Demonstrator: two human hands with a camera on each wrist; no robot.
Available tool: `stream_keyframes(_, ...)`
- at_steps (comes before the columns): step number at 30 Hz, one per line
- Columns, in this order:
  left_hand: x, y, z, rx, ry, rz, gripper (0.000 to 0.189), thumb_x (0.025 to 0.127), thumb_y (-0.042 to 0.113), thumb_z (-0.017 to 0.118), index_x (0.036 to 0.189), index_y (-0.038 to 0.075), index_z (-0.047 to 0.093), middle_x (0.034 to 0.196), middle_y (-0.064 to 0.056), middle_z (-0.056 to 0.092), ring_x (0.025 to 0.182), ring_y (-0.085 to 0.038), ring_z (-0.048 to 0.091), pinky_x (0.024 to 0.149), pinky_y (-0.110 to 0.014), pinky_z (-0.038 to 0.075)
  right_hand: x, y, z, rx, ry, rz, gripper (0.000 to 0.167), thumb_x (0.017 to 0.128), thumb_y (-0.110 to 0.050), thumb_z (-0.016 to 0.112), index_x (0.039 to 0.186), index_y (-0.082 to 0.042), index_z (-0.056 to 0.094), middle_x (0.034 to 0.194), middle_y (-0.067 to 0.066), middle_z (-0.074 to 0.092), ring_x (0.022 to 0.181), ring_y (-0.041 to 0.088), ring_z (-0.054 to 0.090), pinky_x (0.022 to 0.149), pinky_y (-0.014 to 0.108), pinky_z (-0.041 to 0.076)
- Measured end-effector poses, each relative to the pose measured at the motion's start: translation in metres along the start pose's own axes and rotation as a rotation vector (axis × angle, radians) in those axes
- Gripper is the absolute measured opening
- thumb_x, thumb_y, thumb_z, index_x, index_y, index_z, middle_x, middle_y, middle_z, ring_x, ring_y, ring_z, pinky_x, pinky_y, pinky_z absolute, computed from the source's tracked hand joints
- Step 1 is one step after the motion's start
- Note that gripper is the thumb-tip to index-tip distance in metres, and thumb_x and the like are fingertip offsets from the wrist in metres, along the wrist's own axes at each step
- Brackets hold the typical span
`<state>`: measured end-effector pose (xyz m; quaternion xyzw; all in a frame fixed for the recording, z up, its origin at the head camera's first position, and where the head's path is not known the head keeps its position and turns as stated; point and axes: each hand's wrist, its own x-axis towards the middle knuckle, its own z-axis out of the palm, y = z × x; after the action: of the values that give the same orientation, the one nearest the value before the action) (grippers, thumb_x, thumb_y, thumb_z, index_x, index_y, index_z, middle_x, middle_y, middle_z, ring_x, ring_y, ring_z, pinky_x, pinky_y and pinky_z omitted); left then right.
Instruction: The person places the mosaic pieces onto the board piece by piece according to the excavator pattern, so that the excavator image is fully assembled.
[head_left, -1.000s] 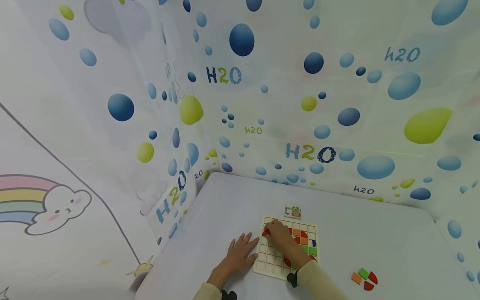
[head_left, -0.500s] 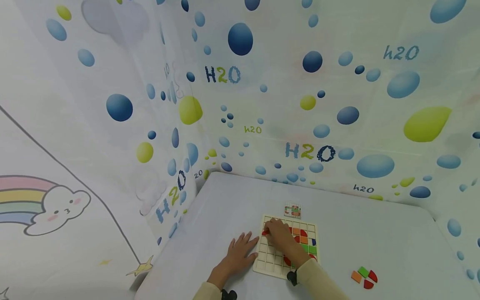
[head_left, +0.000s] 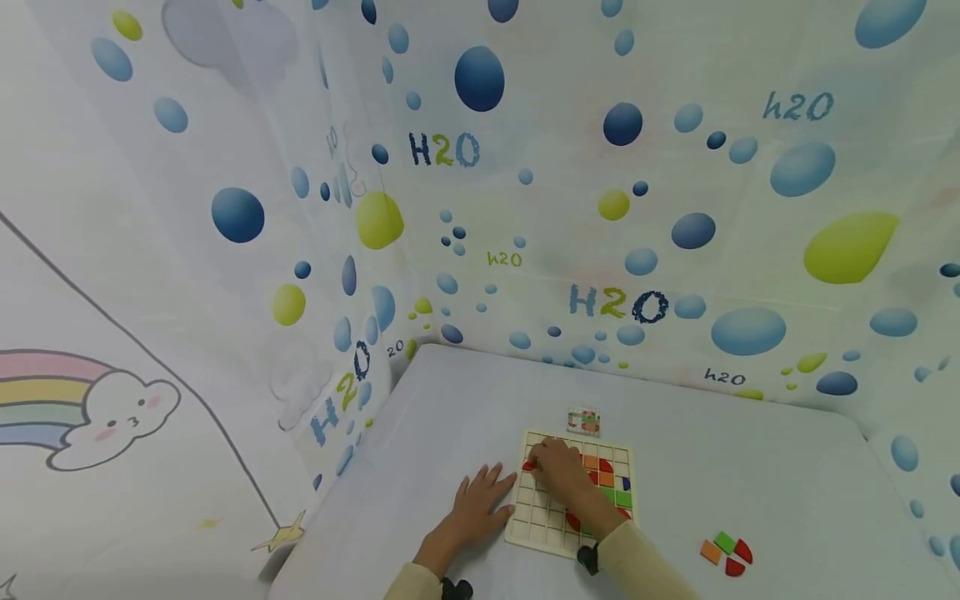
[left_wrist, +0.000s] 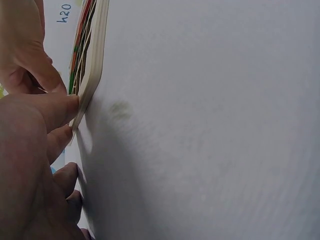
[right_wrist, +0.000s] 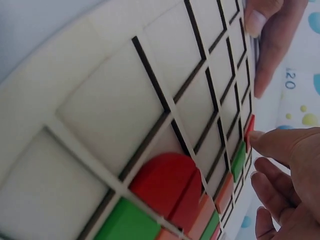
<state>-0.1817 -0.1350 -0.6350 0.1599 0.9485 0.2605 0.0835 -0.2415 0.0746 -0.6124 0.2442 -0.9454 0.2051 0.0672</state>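
Note:
A pale wooden grid board [head_left: 534, 527] lies on the table, with coloured pieces in several of its cells. My right hand [head_left: 558, 473] reaches over it to the upper left, fingers curled at a red piece [head_left: 527, 466]. In the right wrist view the thumb meets that red piece [right_wrist: 250, 127] in its cell; the grip on its far side is partly hidden. To the board's left my left hand [head_left: 476, 508] lies with fingers spread, its tips touching the board's edge [left_wrist: 97, 55] in the left wrist view. My right forearm covers part of the board.
Beyond the board lies a small pattern card [head_left: 584, 422]. Right of it, several loose pieces sit together: orange [head_left: 711, 552], green [head_left: 724, 542] and red [head_left: 735, 567]. Patterned wall sheets [head_left: 525, 208] stand behind and left of the white table [head_left: 465, 392].
The view shifts very slightly. Both hands, the board and the loose pieces keep their places.

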Motion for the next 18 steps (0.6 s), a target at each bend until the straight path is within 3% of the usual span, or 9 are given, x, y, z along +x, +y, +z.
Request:
stream_keyframes(3,0.001,0.001,0.0,-0.003,-0.007,-0.014,0.058,0.105,0.037,0.062,0.159,0.022,0.049,0.17,-0.014,0.037,0.158,-0.042,0.028,0.124,-0.071,0.019,-0.007,0.005,-0.009,0.021,0.033,0.013,0.016,0.091,-0.009,0.083,0.104,-0.013,0.074,0.104,0.007,0.068,0.1,0.032,0.066,0.08,0.056,0.055)
stream_keyframes(8,0.002,0.002,0.002,-0.007,-0.023,-0.036,0.059,0.106,0.04,0.061,0.161,0.024,0.047,0.171,-0.011,0.035,0.16,-0.04,0.026,0.126,-0.069,0.016,-0.027,0.023,-0.04,0.147,0.0,0.125,0.017,0.095,-0.009,0.078,0.112,-0.009,0.074,0.114,0.011,0.068,0.104,0.036,0.065,0.09,0.067,0.051)
stream_keyframes(14,0.002,-0.001,0.002,-0.024,-0.01,-0.024,0.059,0.106,0.04,0.061,0.16,0.023,0.047,0.171,-0.013,0.036,0.159,-0.042,0.026,0.125,-0.071,0.016,-0.064,0.07,-0.062,0.128,-0.017,0.3,0.021,0.096,-0.017,0.078,0.115,-0.008,0.073,0.104,0.006,0.068,0.094,0.024,0.065,0.083,0.058,0.052)
stream_keyframes(18,0.003,-0.005,0.007,-0.019,0.005,-0.021,0.058,0.106,0.039,0.06,0.16,0.022,0.047,0.171,-0.014,0.035,0.159,-0.042,0.026,0.125,-0.071,0.016,-0.098,0.097,-0.077,0.118,-0.073,0.417,0.026,0.095,-0.019,0.079,0.117,-0.007,0.071,0.105,0.006,0.067,0.098,0.025,0.067,0.083,0.057,0.053)
